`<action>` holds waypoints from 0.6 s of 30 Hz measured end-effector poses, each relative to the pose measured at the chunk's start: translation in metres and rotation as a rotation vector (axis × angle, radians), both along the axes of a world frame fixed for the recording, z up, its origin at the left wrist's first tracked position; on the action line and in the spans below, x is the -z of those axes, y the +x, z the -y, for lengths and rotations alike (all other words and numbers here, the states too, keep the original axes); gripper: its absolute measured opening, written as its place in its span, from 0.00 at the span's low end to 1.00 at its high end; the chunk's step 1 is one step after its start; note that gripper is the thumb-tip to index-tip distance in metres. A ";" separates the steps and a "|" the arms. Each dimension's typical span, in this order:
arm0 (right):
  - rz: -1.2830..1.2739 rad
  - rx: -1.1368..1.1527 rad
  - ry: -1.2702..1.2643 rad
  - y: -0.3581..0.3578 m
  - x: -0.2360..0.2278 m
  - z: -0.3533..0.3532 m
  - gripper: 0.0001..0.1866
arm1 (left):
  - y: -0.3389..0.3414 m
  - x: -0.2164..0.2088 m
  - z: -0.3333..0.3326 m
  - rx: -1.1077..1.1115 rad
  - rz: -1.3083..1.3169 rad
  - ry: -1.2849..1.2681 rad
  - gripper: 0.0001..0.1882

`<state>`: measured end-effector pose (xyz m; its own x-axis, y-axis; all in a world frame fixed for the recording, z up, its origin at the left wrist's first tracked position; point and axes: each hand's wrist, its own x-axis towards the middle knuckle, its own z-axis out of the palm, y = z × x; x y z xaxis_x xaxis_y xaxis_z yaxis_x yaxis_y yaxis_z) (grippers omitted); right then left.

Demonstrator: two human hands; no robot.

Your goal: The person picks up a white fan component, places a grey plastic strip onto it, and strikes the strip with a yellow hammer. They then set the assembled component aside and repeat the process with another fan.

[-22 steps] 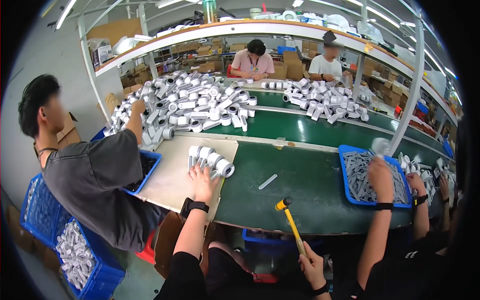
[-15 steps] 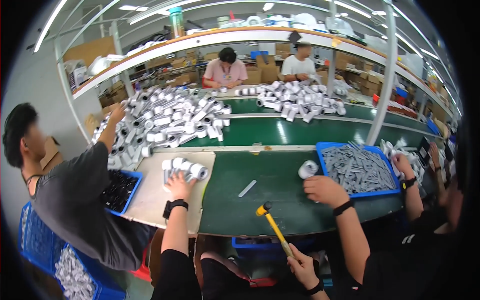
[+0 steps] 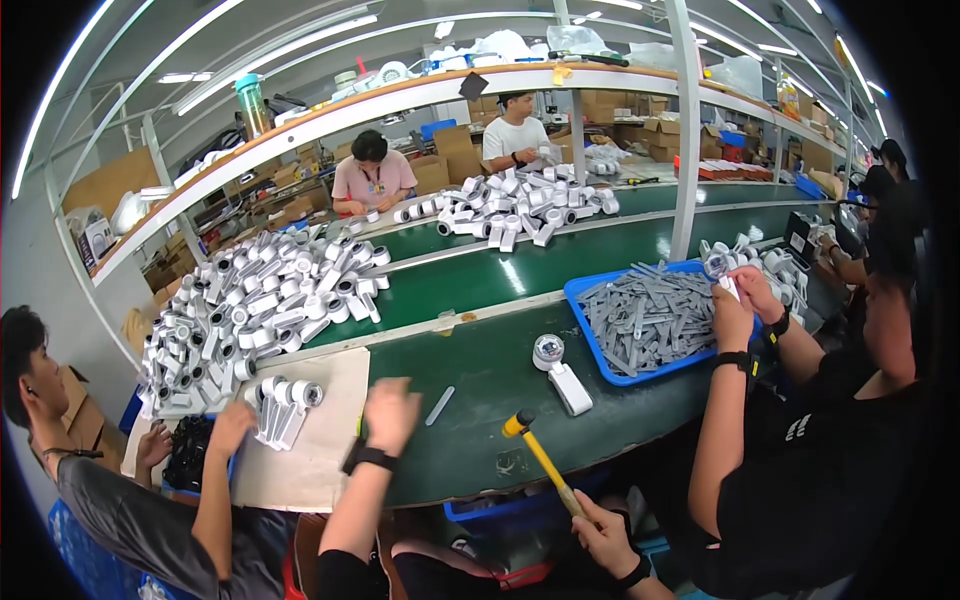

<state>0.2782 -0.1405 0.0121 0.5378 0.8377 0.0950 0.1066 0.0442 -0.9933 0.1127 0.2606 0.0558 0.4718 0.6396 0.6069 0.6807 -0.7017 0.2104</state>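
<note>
My right hand [image 3: 606,535], low in the view, grips the handle of a hammer [image 3: 548,467] with a yellow-and-black head raised in front of the bench edge. My left hand [image 3: 390,415] hovers at the right edge of the pale board; motion smears its fingers, and nothing shows in it. Just right of it, a small grey strip [image 3: 440,405] lies on the green bench. Several white round-headed handheld devices [image 3: 290,410] lie together on the board. Farther right, a single white device [image 3: 562,375] rests on the bench, its handle toward me.
A blue tray [image 3: 640,376] of grey strips stands right. A co-worker's hands [image 3: 738,305] hold a white device over its right side. At left, another co-worker's hand [image 3: 232,428] is beside the board's devices. White devices are heaped [image 3: 260,300] behind; a post [image 3: 686,130] rises at the bench.
The view has swung right. My left hand has left the devices on the board and moved right. The right co-worker's hand has left the single device, which now lies fully visible.
</note>
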 end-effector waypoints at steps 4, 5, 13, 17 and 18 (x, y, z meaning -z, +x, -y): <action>0.037 0.056 0.061 0.008 -0.009 0.000 0.27 | 0.114 0.014 0.076 0.390 0.047 -0.287 0.23; 0.076 0.089 0.068 0.011 -0.011 0.001 0.27 | 0.142 0.021 0.092 0.419 0.000 -0.313 0.24; 0.052 0.193 0.064 0.015 -0.008 0.028 0.27 | 0.235 0.053 0.124 0.020 0.104 -0.506 0.46; 0.039 0.194 0.059 0.016 -0.007 0.032 0.27 | 0.201 0.027 0.115 0.081 0.075 -0.660 0.39; 0.002 0.171 0.066 0.016 -0.006 0.031 0.27 | 0.187 0.028 0.107 0.108 0.016 -0.694 0.37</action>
